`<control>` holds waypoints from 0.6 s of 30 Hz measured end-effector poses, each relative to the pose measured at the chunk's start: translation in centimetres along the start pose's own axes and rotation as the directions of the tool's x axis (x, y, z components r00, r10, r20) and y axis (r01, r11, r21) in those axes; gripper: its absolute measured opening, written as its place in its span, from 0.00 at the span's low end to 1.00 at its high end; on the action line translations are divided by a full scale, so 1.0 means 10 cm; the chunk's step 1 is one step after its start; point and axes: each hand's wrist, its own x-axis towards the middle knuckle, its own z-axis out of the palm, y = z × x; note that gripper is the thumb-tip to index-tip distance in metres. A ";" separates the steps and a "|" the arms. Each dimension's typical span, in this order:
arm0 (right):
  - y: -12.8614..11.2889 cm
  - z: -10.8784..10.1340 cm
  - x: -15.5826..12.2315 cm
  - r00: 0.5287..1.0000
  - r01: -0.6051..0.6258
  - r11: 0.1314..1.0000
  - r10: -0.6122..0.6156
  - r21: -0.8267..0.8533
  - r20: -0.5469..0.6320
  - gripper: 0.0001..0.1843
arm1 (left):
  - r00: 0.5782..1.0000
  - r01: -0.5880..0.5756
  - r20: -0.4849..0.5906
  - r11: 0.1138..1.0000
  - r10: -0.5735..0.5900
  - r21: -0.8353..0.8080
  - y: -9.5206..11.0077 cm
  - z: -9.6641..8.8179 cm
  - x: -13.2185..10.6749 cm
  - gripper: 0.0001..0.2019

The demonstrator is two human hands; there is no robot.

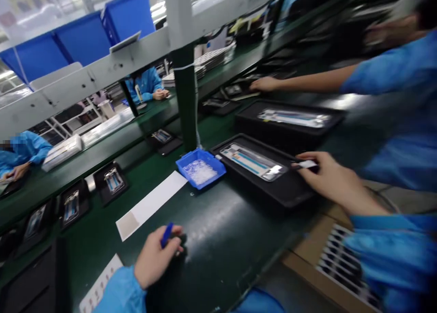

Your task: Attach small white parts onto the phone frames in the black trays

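My left hand [155, 258] rests low on the dark green bench [218, 240] and is closed around a small blue tool [166, 234]. My right hand [329, 179] reaches to the near right edge of a black tray [290, 192] and pinches a small white piece [307, 164] between thumb and fingers. In that tray lies a long phone frame part [252, 162] with blue and silver strips. A small blue bin [200, 168] of white bits stands just left of the tray.
A white paper strip [150, 204] lies left of the bin. A second black tray [290, 119] with a part sits behind. A co-worker's hand [264, 83] reaches across at the back right. Several black holders [111, 182] line the conveyor at the left. A green post [187, 99] rises mid-bench.
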 end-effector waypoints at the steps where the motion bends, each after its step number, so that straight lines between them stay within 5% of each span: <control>1: 0.07 -0.01 0.07 0.996 -0.078 0.996 0.076 0.051 0.050 0.06 | 0.996 -0.018 0.089 1.000 0.019 -0.006 0.07 0.23 0.10 0.17; 5: 0.27 0.04 0.22 0.974 -0.150 0.964 0.106 0.220 0.198 0.12 | 0.957 -0.023 0.288 0.999 0.031 -0.031 0.32 1.04 0.64 0.18; 8: 0.39 0.12 0.27 0.972 -0.125 0.944 0.055 0.305 0.230 0.17 | 0.977 -0.043 0.213 0.998 0.033 0.038 0.48 1.44 1.06 0.18; 11: 0.47 0.17 0.34 0.983 -0.072 0.929 0.004 0.363 0.184 0.11 | 0.996 -0.080 0.039 0.993 0.076 0.090 0.62 1.71 1.34 0.21; 18: 0.46 0.07 0.45 0.994 0.031 0.894 -0.074 0.447 0.079 0.11 | 0.980 -0.198 0.032 0.980 0.197 0.005 0.72 1.96 1.52 0.28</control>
